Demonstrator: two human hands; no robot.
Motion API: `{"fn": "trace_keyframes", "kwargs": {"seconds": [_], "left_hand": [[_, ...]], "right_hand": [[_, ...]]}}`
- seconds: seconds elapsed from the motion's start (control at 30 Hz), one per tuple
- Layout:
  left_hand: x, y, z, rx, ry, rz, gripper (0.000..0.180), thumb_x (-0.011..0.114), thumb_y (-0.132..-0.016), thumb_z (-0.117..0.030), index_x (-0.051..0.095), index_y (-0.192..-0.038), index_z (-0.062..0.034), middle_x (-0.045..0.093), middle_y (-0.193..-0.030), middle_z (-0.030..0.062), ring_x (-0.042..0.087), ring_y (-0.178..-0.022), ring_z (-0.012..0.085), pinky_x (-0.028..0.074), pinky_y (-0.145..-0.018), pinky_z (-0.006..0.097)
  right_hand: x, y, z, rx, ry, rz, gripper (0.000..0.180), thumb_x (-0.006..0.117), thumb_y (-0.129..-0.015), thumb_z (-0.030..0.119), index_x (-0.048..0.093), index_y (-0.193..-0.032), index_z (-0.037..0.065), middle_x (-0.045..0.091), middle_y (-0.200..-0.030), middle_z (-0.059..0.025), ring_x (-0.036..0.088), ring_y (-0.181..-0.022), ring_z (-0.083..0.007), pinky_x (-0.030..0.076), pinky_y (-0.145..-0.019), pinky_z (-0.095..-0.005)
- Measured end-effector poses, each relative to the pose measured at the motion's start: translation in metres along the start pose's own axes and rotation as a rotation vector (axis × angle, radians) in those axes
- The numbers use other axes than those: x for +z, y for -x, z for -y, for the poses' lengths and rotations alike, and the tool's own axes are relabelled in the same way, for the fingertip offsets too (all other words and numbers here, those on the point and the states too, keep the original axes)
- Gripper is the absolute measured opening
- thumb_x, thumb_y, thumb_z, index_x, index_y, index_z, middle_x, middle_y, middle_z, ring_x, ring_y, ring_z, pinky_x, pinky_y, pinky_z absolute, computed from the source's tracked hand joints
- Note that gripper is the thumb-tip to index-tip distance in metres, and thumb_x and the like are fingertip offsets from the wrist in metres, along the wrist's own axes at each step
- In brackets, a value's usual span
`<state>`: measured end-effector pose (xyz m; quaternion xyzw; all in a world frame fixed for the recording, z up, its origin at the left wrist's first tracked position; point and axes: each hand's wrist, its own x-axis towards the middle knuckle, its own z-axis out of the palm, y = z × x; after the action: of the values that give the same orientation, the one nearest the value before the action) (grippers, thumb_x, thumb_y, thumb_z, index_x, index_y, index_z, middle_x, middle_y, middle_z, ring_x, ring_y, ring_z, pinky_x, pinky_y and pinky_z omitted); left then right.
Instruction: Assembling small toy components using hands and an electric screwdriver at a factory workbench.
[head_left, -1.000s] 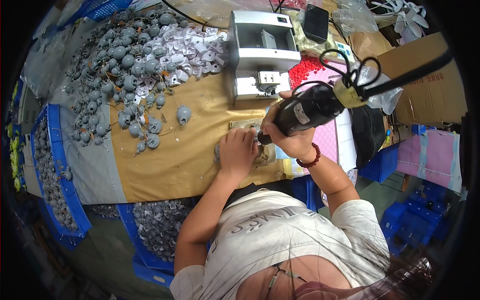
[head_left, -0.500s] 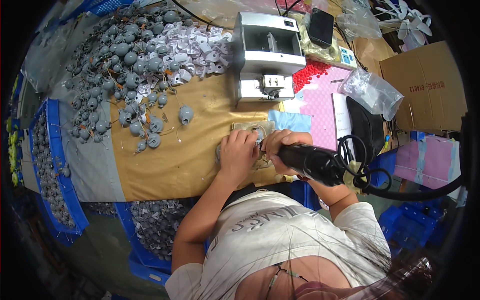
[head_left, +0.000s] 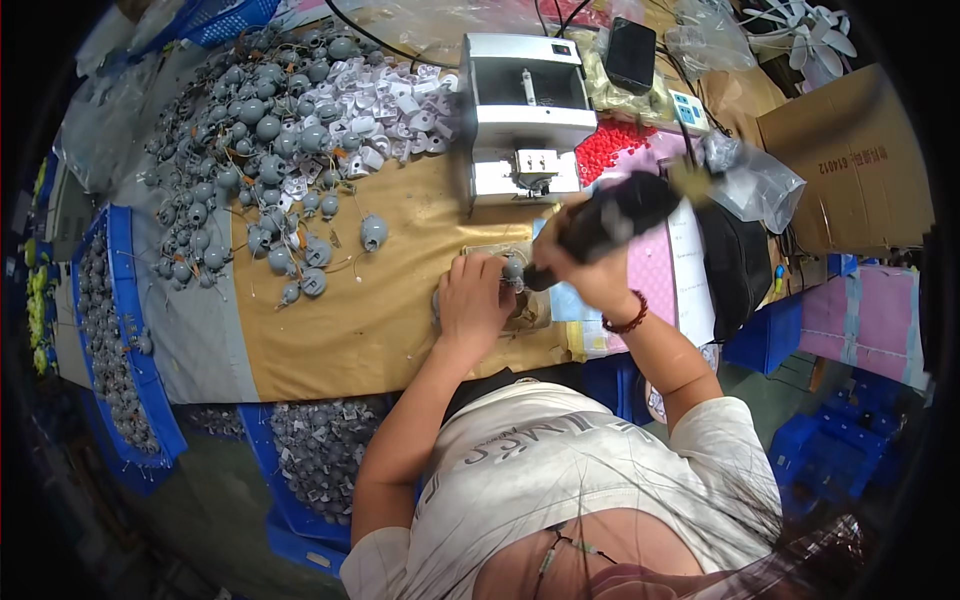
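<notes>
Above the part [head_left: 512, 272], driver [head_left: 600, 222] now raised.

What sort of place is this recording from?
Likely a small-parts assembly workbench: a heap of grey round parts, blue bins of more, and a black electric screwdriver in the right hand.

Bright, even light falls from above on the tan bench top [head_left: 380, 300], with only soft, short shadows and a mild sheen on the metal machine [head_left: 525, 110]. The fisheye view bends straight edges hard toward the rim, where a black vignette swallows the corners and the blue trays [head_left: 110, 330] turn dim. The black power tool [head_left: 610, 215] is smeared with motion blur, while the centre stays fairly sharp.
</notes>
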<state>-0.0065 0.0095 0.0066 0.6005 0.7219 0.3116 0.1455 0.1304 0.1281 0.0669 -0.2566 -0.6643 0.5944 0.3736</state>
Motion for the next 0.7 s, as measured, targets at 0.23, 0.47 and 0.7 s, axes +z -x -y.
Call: {"fn": "trace_keyframes", "kwargs": {"seconds": [0.23, 0.47, 0.7], "left_hand": [[0.005, 0.002, 0.0, -0.038, 0.114, 0.003, 0.038, 0.075, -0.077, -0.013, 0.065, -0.113, -0.0064, 0.059, -0.123, 0.0079, 0.052, -0.116, 0.0322, 0.043, -0.097, 0.045], [0.009, 0.013, 0.006, 0.036, 0.135, -0.057, 0.037, 0.076, -0.076, -0.011, 0.065, -0.112, -0.0078, 0.065, -0.118, 0.0054, 0.053, -0.119, 0.0322, 0.043, -0.099, 0.045], [0.014, 0.013, 0.01, 0.056, 0.119, -0.076, 0.036, 0.076, -0.077, -0.011, 0.065, -0.111, -0.0083, 0.066, -0.115, 0.0061, 0.055, -0.12, 0.0312, 0.043, -0.098, 0.046]], "right_hand": [[-0.112, -0.051, -0.047, 0.099, 0.286, -0.5, 0.042, 0.068, -0.094, 0.015, 0.052, -0.129, -0.003, 0.064, -0.098, -0.0095, 0.063, -0.088, -0.015, 0.052, -0.078, -0.0302], [-0.072, -0.014, -0.029, -0.34, 0.79, -0.213, 0.034, 0.068, -0.086, 0.003, 0.062, -0.119, 0.0, 0.063, -0.107, -0.0162, 0.059, -0.1, -0.0321, 0.046, -0.09, -0.0413], [-0.008, 0.026, -0.064, 0.035, 0.422, 0.151, 0.013, 0.069, -0.091, 0.003, 0.067, -0.103, 0.0, 0.066, -0.094, -0.0097, 0.063, -0.082, -0.0171, 0.051, -0.074, -0.0298]]}}
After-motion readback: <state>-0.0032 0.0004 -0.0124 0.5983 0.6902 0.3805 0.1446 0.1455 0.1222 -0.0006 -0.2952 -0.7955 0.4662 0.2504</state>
